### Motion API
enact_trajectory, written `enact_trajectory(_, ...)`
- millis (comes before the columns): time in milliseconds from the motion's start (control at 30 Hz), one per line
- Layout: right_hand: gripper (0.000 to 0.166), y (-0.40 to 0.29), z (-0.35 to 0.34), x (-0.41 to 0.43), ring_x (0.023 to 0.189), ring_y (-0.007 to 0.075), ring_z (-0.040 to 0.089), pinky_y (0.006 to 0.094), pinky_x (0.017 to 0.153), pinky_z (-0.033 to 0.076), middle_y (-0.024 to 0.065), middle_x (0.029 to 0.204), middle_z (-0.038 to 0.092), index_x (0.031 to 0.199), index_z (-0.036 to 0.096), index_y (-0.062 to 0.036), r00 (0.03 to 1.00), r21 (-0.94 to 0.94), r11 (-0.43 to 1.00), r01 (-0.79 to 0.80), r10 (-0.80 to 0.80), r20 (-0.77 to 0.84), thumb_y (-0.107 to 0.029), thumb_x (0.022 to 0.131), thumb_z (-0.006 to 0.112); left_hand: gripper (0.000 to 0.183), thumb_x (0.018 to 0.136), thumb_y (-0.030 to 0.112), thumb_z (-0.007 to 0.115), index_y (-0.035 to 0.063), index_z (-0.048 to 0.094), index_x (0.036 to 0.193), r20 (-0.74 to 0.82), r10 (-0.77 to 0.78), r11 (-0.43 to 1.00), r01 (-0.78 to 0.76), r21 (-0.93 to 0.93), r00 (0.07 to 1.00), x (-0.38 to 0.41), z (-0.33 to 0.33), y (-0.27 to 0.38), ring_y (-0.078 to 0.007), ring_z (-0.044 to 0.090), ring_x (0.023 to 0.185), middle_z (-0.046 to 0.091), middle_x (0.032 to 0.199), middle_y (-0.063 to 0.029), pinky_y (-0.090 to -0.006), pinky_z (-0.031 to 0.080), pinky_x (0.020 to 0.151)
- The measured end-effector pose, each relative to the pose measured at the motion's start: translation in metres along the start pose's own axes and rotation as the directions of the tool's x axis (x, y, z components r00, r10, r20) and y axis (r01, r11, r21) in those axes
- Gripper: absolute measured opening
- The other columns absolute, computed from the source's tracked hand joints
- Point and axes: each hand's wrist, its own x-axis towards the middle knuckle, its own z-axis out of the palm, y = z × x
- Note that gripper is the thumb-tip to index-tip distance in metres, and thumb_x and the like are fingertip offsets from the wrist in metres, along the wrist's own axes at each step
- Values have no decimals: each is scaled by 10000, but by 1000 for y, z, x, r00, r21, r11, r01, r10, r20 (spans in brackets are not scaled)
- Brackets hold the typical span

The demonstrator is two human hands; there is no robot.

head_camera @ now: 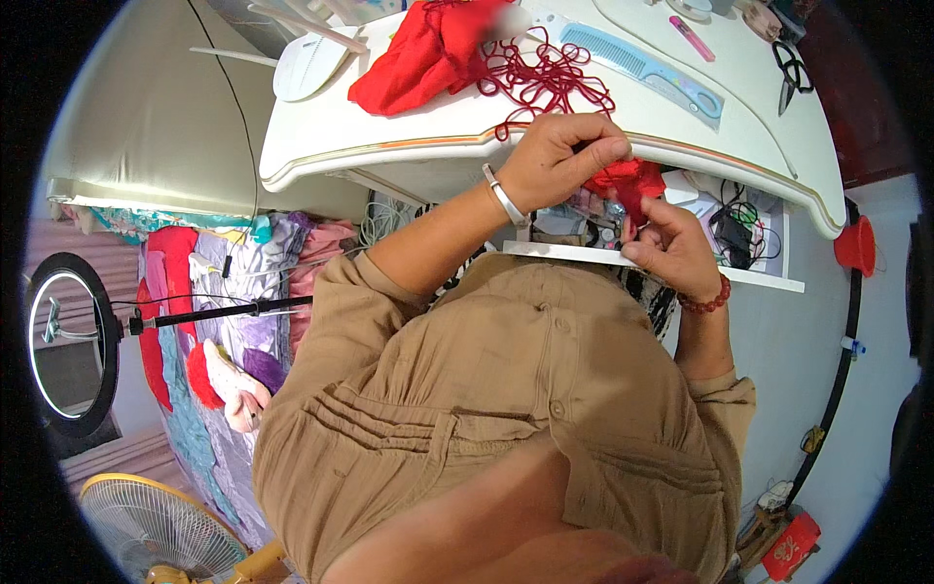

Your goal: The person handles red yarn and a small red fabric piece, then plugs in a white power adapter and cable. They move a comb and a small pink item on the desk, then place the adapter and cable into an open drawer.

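My left hand (573, 155), with a silver bangle at the wrist, is at the white table's front edge. Its thumb and forefinger come together; whatever lies between them is too small to make out. Just below and right of those fingertips is a bunched piece of red cloth (633, 177), darker red towards its lower end. My right hand (677, 252), wearing a red bead bracelet, pinches that lower end between thumb and fingers. On the tabletop beyond lies a loose tangle of dark red cord (543, 82), beside a larger red cloth (419, 69).
Below the hands, an open white drawer (773, 279) holds black cables (737, 232) and small items. The white table (321, 142) carries a packaged blue comb (642, 69), a pink cutter (692, 38) and black scissors (792, 77). A ring light (111, 328) and a fan (157, 529) stand left.
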Motion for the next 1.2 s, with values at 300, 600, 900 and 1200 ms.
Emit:
enact_trajectory(300, 395, 17, -3, -10, 402, 37, 322, 174, 383, 231, 8, 530, 453, 898, 571, 48, 958, 564, 816, 128, -250, 144, -330, 790, 532, 170, 824, 135, 510, -15, 589, 812, -7, -39, 999, 39, 28, 999, 6, 3, -13, -85, 529, 703, 593, 755, -41, -209, 426, 647)
enact_trajectory(600, 331, 16, 5, -13, 448, 18, 339, 137, 403, 251, 7, 655, 500, 1051, 505, 50, 984, 524, 847, 90, -156, 82, -197, 836, 462, 222, 851, 151, 454, -9, 607, 854, -29, -18, 998, 20, 68, 999, -13, 1, -22, -54, 461, 607, 589, 755, -30, -183, 376, 545)
enact_trajectory(900, 339, 29, -1, -24, 404, 24, 308, 141, 372, 237, 31, 604, 484, 992, 512, 59, 982, 576, 800, 167, -187, -26, -234, 821, 497, 261, 784, 158, 562, 65, 551, 1027, -351, 173, 315, -389, -866, 920, -62, -102, 10, -88, 477, 606, 553, 817, 8, -214, 393, 518)
enact_trajectory(1200, 359, 21, 6, -2, 426, 34, 328, 141, 387, 262, 45, 684, 502, 1051, 488, 51, 971, 629, 753, 191, -240, -8, -232, 831, 482, 74, 768, 115, 529, 56, 494, 795, -262, -247, 717, -6, -697, 933, -73, -71, 4, -107, 419, 501, 448, 631, -18, -259, 402, 495)
